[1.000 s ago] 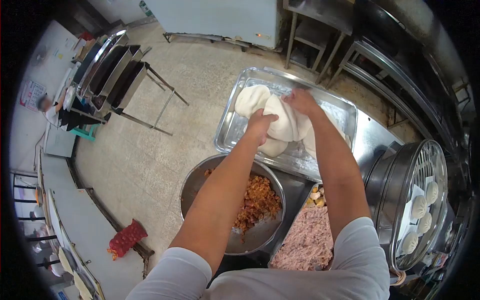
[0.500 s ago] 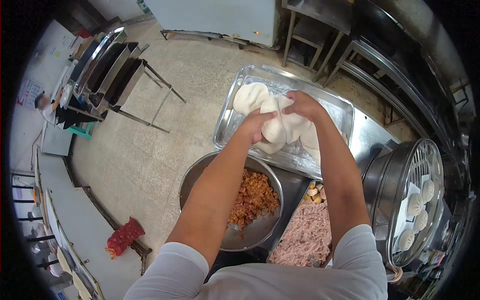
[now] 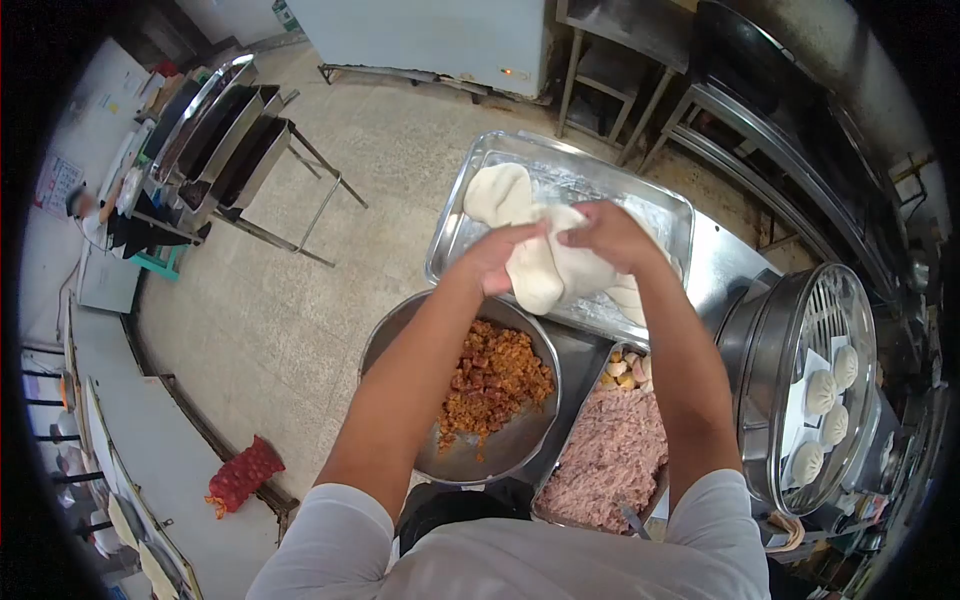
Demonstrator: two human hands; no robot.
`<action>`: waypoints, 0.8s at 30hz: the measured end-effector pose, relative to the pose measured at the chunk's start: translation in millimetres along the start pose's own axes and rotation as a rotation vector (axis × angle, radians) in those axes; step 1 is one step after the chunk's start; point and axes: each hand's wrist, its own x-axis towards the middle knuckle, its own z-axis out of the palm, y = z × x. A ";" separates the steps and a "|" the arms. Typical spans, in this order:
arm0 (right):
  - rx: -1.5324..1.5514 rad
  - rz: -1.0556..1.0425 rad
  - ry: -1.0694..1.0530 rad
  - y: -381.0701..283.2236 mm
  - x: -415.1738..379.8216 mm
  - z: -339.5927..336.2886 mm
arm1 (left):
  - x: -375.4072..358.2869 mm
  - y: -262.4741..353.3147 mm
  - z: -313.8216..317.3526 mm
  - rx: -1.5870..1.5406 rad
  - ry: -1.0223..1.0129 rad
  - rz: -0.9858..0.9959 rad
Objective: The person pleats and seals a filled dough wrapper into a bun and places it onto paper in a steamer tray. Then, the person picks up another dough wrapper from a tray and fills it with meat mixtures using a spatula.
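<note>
My left hand (image 3: pixel 497 257) grips one side of a soft, pale piece of dough (image 3: pixel 568 268), with its fingers closed on the edge. On the other side, my right hand (image 3: pixel 612 238) has its thumb and fingers wrapped round the same dough. The dough hangs folded between both hands, over the near side of a floured metal tray (image 3: pixel 645 205). Another smooth lump of dough (image 3: pixel 490 192) lies at the tray's left end. More dough (image 3: pixel 630 298) shows at the near right, partly hidden by my right arm.
Below the tray stand a metal bowl (image 3: pixel 525 440) of reddish-brown filling and a pan of pink minced meat (image 3: pixel 610 440). At right is a steamer (image 3: pixel 760 385) with several pleated buns (image 3: pixel 822 392). A person (image 3: pixel 95 220) sits far left; a red net sack (image 3: pixel 245 473) lies on the floor.
Both hands have drawn the dough slightly toward me, and its folds have shifted and lengthened at the near end. The view has tilted a little, showing more of the meat pan.
</note>
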 end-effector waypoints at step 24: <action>-0.181 0.036 0.702 114.0 50.9 -88.2 | -144.5 10.4 28.8 -0.279 -0.265 0.798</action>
